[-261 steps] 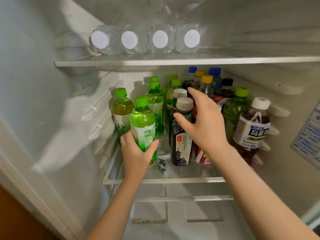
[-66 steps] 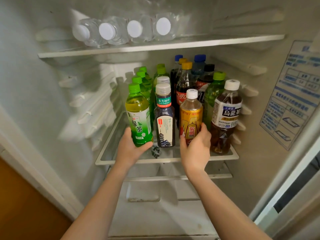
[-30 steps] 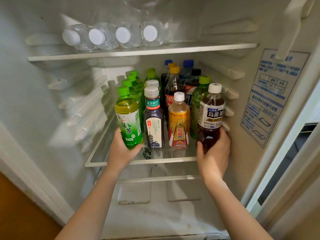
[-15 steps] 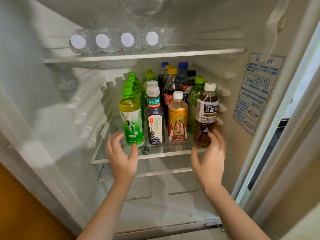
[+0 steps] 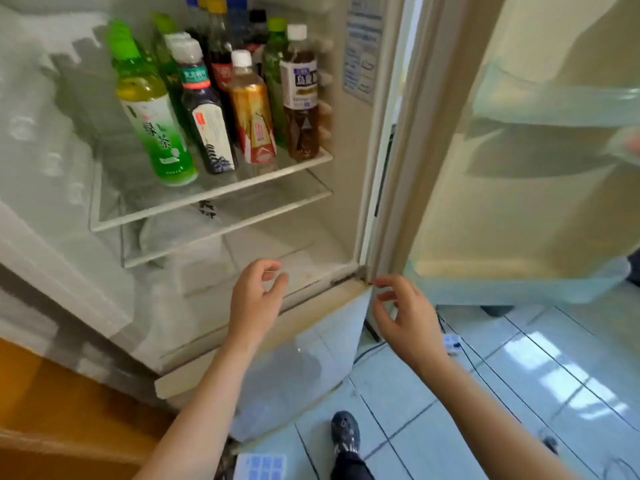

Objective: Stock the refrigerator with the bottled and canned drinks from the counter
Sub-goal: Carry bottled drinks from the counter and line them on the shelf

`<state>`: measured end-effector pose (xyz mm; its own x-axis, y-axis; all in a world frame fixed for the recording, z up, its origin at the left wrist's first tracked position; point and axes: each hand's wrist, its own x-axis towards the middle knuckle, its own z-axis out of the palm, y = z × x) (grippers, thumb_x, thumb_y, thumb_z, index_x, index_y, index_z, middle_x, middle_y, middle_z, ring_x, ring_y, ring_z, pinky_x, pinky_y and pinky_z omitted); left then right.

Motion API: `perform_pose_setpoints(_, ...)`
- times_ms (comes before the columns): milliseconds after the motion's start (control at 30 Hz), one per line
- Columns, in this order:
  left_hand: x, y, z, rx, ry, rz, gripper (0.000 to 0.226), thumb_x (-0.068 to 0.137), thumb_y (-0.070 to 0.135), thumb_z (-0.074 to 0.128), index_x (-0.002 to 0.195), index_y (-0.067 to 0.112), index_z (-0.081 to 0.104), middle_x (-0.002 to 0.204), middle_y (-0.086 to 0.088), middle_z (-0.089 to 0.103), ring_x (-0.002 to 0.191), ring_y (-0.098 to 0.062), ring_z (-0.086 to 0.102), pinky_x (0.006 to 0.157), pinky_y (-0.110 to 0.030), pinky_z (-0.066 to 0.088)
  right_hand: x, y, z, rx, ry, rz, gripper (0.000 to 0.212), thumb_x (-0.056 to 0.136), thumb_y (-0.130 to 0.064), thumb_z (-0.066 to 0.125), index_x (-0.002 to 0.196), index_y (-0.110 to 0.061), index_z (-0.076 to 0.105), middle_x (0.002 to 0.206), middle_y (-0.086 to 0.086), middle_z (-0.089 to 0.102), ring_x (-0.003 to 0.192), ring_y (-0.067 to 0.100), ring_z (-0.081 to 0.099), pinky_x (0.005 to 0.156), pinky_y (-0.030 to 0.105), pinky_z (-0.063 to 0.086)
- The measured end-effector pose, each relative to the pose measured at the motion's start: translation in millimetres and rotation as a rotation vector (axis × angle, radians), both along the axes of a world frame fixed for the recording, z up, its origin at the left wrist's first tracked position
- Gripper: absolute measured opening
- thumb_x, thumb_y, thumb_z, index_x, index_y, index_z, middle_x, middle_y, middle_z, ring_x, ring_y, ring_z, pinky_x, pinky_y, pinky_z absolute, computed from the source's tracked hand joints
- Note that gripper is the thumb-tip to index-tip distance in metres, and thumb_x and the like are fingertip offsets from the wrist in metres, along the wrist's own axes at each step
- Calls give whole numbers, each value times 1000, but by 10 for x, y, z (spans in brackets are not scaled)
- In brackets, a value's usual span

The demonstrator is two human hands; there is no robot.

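Green-capped tea bottle (image 5: 152, 109) starts the front row of four upright bottles on the glass shelf (image 5: 207, 199), far and to the left of both your hands, and higher. Your left hand (image 5: 256, 299) is nearer to it, and your right hand (image 5: 405, 317) hangs by the bottom corner of the open door (image 5: 519, 202). Both hands are empty, fingers loosely curled. No counter is in view, so your next bottle probably lies off to one side.

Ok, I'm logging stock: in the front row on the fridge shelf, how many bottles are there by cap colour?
Green cap: 1 (green tea plastic bottle)
White cap: 3 (dark plastic bottle, gold-labelled plastic bottle, brown tea plastic bottle)
Total: 4
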<state>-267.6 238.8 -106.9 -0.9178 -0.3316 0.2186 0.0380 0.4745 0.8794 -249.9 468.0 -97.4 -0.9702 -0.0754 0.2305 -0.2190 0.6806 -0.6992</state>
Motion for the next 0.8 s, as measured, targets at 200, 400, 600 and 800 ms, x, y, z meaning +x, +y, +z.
perform_pose_setpoints(200, 527, 957, -704, 49, -372, -346, 13, 90, 21, 60, 103, 20, 61, 102, 5, 63, 86, -4, 58, 72, -18, 41, 1176, 1066, -567, 147, -377, -239, 26, 89, -22, 57, 115, -23, 56, 102, -13, 60, 84, 2, 58, 74, 26, 46)
perform_pose_setpoints(400, 1356, 1489, -1517, -115, -854, -615, 28, 92, 22, 59, 115, 8, 61, 118, -10, 64, 105, -22, 59, 91, -28, 42, 2547, 1817, -1198, 158, -829, -556, 32, 90, -28, 55, 121, -20, 56, 103, -7, 64, 99, 18, 61, 86, 29, 45)
perform_pose_setpoints(600, 2136, 1957, -1943, -425, -1113, -876, 28, 96, 27, 51, 114, 7, 61, 118, -12, 63, 113, -25, 56, 90, -27, 40, 4057, 2198, -1657, 23, -1165, -795, 33, 91, -26, 50, 122, -16, 56, 116, 2, 65, 108, 22, 59, 89, 28, 44)
perform_pose_setpoints(800, 2741, 2793, -2070, -578, -1195, -1048, 30, 94, 26, 52, 114, 4, 59, 115, -16, 63, 111, -31, 57, 93, -32, 44, 5294, 2502, -1839, -124, -1303, -951, 30, 92, -32, 50, 117, -16, 58, 119, 4, 64, 110, 23, 57, 86, 27, 42)
